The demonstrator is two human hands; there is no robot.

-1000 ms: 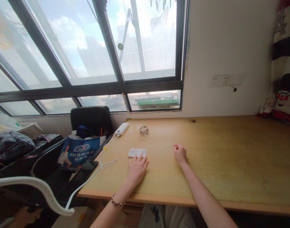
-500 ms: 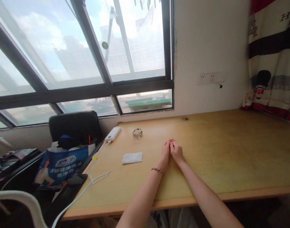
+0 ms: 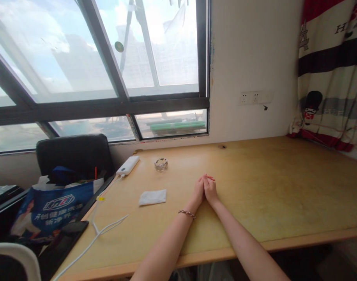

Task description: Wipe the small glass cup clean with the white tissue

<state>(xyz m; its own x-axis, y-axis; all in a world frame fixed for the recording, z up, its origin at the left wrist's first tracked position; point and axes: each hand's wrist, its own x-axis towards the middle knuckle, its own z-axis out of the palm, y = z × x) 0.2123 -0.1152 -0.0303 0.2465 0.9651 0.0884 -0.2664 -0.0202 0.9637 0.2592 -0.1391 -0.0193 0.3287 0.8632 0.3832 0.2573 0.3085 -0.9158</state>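
My left hand (image 3: pixel 198 192) and my right hand (image 3: pixel 210 189) are clasped together above the middle of the wooden table (image 3: pixel 254 187). Their fingers are closed against each other, and no object shows between them. A braided bracelet (image 3: pixel 186 213) circles my left wrist. To the left of the hands lies a folded white tissue (image 3: pixel 152 197), flat and apart from them. Farther back, a silvery patterned ring-shaped band (image 3: pixel 161 164) stands on the tabletop. At the table's left edge rests a white power bank (image 3: pixel 128 166) with a white cable (image 3: pixel 108 227) plugged in.
Left of the table stands a black chair (image 3: pixel 76 154) with a blue printed bag (image 3: pixel 57 210) on it. Behind are a dark-framed window (image 3: pixel 167 102) and a wall socket (image 3: pixel 250 98). A patterned curtain (image 3: pixel 332 78) hangs at the right over the table's back corner.
The view has shifted, so most things appear a little farther left. My hands stay clasped in about the same place on the table. The objects on it have not moved.
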